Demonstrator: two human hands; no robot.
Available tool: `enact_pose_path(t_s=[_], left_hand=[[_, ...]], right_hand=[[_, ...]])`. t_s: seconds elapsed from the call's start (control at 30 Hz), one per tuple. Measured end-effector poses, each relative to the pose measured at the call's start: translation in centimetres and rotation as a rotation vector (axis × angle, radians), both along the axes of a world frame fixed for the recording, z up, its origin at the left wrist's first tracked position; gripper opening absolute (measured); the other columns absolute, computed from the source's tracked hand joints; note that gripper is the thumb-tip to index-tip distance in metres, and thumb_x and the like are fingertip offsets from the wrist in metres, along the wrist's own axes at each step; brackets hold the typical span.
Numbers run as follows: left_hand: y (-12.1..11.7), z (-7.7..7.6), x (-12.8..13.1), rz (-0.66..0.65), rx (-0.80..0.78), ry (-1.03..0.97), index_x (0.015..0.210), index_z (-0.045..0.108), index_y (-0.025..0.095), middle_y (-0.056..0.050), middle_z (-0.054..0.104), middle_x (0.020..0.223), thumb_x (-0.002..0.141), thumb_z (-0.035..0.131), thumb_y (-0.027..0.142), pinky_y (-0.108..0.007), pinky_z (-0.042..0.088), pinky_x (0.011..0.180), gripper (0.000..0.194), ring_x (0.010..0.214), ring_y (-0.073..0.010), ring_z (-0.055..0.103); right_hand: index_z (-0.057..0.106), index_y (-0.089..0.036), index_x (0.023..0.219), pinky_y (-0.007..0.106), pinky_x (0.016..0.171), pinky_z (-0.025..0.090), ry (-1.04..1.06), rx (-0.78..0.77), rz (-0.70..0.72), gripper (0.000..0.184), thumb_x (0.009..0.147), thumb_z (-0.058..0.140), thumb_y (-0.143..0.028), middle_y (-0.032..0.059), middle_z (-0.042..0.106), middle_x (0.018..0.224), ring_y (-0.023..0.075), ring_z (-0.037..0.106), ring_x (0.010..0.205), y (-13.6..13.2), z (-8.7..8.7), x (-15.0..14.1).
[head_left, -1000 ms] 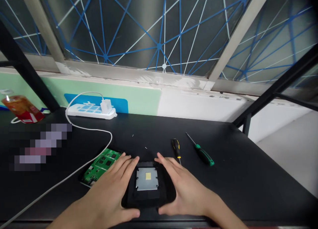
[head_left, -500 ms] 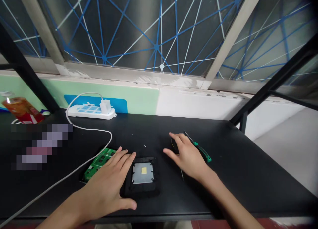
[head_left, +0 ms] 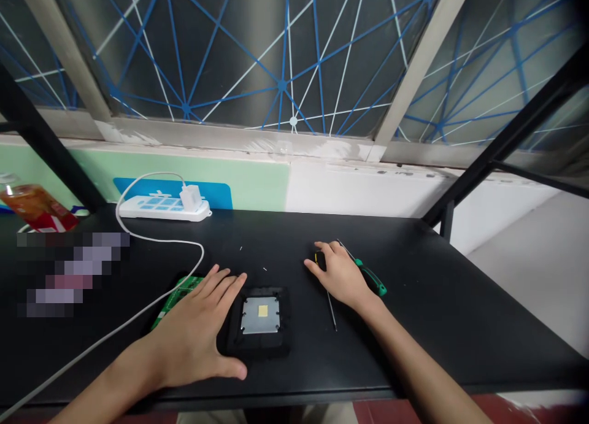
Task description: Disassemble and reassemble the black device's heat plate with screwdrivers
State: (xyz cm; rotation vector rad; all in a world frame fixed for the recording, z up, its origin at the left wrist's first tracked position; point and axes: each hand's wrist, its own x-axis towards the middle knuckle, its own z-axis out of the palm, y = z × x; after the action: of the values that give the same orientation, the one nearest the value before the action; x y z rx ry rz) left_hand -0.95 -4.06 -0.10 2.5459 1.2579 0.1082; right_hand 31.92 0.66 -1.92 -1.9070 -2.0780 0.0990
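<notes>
My left hand (head_left: 196, 326) is spread with its fingers stretched out and thumb apart, over a green circuit board (head_left: 177, 298) and the left edge of a black square housing (head_left: 262, 347). A silver metal plate (head_left: 251, 326) with a small yellow pad (head_left: 262, 311) sits in that housing. To the right, my right hand (head_left: 345, 280) has its thumb and fingers around the black-and-yellow handle of a screwdriver (head_left: 332, 313), its thin shaft pointing toward the front edge. Just beyond that hand lies a second screwdriver with a green handle (head_left: 372, 280), partly hidden by the fingers.
A white cable (head_left: 138, 316) crosses the black desk (head_left: 442, 326) from a white power strip (head_left: 161, 209) and passes over the circuit board. A bottle of orange drink (head_left: 34, 206) stands at the far left, near a blurred patch. Two tiny white bits (head_left: 265, 269) lie behind the housing.
My right fingers have drawn in around the black-and-yellow screwdriver's handle, and its shaft shows more. My left hand keeps nearly the same pose. The view has shifted slightly.
</notes>
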Motion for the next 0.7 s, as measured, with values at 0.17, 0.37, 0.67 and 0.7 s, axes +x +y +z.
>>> enact_pose_path(t_s=[0.17,0.37,0.67,0.7], left_hand=[[1.5,0.5,0.5,-0.058,-0.033,0.086,0.168,0.015,0.009,-0.024,0.022,0.172,0.061,0.079,0.082,-0.068,0.015,0.129,0.145,0.16,-0.0463,0.015],[1.8,0.0,0.5,-0.066,0.012,0.056,0.168,0.009,0.013,-0.024,0.022,0.172,0.062,0.082,0.078,-0.067,0.012,0.13,0.144,0.161,-0.0445,0.016],[1.7,1.6,-2.2,0.048,-0.01,-0.068,0.166,0.023,0.02,-0.018,0.023,0.173,0.077,0.076,0.077,-0.076,0.026,0.123,0.117,0.16,-0.0494,0.005],[1.7,1.8,-2.4,0.043,-0.007,-0.08,0.165,0.024,0.022,-0.017,0.023,0.174,0.078,0.076,0.075,-0.075,0.026,0.124,0.115,0.16,-0.0487,0.007]], right_hand=[[0.059,-0.008,0.142,0.049,0.114,0.049,0.018,-0.022,0.003,0.06,0.1,0.049,-0.05,0.0201,0.063,0.128,0.0356,0.063,0.127,0.1,0.1,0.1],[0.06,-0.011,0.141,0.045,0.108,0.052,0.035,-0.053,-0.021,0.056,0.1,0.051,-0.048,0.0186,0.063,0.128,0.0338,0.066,0.123,-0.3,0.4,-0.2],[0.066,-0.016,0.132,0.042,0.082,0.057,0.096,-0.052,-0.101,0.042,0.097,0.055,-0.037,0.016,0.067,0.116,0.0295,0.075,0.091,-0.5,0.7,-0.3],[0.067,-0.017,0.131,0.042,0.084,0.056,0.118,-0.036,-0.09,0.041,0.096,0.055,-0.035,0.0151,0.068,0.113,0.0287,0.074,0.093,-0.4,0.7,-0.2]])
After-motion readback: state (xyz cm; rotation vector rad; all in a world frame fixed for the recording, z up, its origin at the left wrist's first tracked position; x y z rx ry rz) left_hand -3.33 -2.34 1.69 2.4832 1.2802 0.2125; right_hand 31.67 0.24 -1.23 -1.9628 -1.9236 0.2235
